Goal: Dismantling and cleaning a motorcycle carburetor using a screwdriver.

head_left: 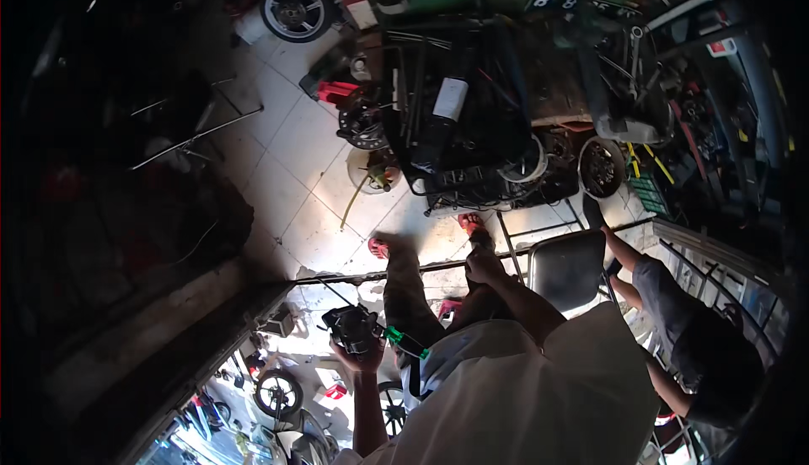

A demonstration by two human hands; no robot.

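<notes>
Head: left hand (361, 359) holds part (352, 328), lettered plate (583, 5) beyond.

Strong light is flooding in from the lower edge, bleaching the ground near the black-spoked wheel (270, 396) into glare and brightening the white floor tiles (308, 187). A shadow is falling beside the red sandal (378, 248). The left side is sinking into near-black, and the black part (352, 328) in the left hand (362, 362) is losing detail. The fisheye lens is bowing the doorsill (345, 278) and darkening the corners.
</notes>
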